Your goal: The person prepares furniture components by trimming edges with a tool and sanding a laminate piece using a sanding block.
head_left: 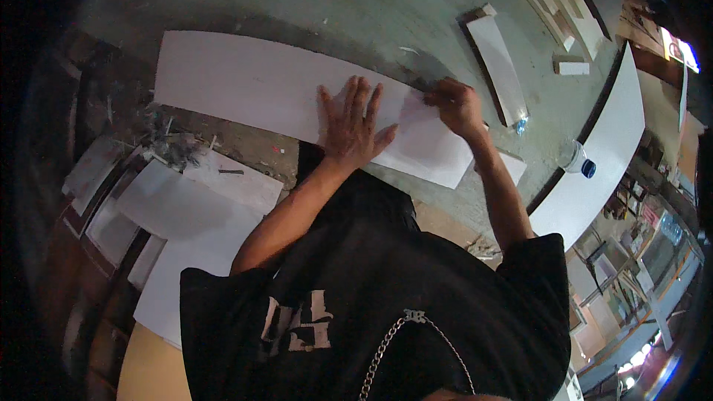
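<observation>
In the head view, we have a white board (245, 74) lying flat in front of us, on the grey-green surface (297, 4). It goes slanting, from upper left down toward the right. Our left hand (351, 126) rests upon it with the fingers spread wide, near the close edge. Our right hand (454, 105) is at the far edge, closer to the right end. Its fingers are curled in together, but whether they pinch the edge or some thin thing, we cannot tell.

We judge that the step in hand is work along this far edge: the left seems to steady the board, while the right does the finer part. In our opinion, the next move calls for the left palm to keep firm, so that the board does not slide, and for the right to follow the edge with light, even pressure.

Beyond the right hand lies a narrow strip (496, 67), apart from the board, and a small block (572, 68) farther to the right. A clear jar (571, 156) with a blue cap (588, 168) stands or lies, we are not certain which, beside the long panel (613, 130).
</observation>
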### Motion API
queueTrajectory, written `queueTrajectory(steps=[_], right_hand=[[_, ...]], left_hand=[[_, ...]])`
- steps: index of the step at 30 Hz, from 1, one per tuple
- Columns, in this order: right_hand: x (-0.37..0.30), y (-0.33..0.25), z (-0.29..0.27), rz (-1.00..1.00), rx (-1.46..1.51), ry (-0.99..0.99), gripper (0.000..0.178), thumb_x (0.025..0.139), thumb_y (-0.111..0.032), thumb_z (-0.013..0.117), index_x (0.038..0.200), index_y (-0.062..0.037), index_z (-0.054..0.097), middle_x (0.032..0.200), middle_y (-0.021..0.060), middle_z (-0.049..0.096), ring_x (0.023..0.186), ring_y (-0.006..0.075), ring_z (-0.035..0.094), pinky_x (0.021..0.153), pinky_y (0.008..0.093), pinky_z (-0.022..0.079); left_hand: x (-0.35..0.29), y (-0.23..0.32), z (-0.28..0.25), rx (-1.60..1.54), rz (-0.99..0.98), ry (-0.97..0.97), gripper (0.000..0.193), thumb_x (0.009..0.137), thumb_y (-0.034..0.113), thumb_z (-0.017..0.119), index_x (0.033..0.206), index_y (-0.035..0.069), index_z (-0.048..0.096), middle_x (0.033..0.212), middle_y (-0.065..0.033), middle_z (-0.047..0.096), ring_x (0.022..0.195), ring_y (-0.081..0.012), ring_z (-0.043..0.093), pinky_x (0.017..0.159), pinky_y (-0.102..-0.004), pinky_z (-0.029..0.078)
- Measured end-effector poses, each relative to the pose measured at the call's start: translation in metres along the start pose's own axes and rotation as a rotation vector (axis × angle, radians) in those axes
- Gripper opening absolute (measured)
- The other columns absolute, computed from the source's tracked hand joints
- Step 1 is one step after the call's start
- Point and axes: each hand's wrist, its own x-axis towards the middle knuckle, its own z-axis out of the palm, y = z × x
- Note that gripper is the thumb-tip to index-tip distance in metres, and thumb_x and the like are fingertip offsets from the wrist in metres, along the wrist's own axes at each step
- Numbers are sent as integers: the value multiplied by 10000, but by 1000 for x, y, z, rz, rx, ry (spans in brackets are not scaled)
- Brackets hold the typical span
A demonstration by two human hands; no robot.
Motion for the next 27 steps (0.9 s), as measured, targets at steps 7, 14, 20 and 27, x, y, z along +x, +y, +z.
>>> queueTrajectory(steps=[7,14,20,27], right_hand=[[113,-120,68,-218,-74,-30,172,793,-294,707,871,-141,699,893,96,697,824,335,669,707,428,525],[66,-81,34,-134,-111,-15,189,818,-280,686,927,-129,716,916,114,691,887,317,670,766,425,523],[65,-64,18,-280,-144,117,205,758,-269,706,901,-122,696,923,120,668,929,335,641,747,440,516],[72,-102,30,-110,182,112,98,778,-49,642,834,-82,715,863,87,691,847,279,664,759,381,520]], left_hand=[[3,4,-1,-111,72,-16,700,875,475,612,1404,42,461,1401,-220,424,1381,-356,345,1104,-701,165],[-2,-2,4,-49,120,-58,770,899,485,571,1462,11,347,1505,-211,333,1419,-365,277,1120,-672,151],[19,-20,-11,-201,452,-263,962,843,602,561,1503,-21,242,1559,-211,235,1470,-351,173,1175,-590,120],[21,-29,-23,-209,552,-429,1070,804,702,512,1523,-17,181,1601,-173,154,1492,-305,113,1186,-588,36]])
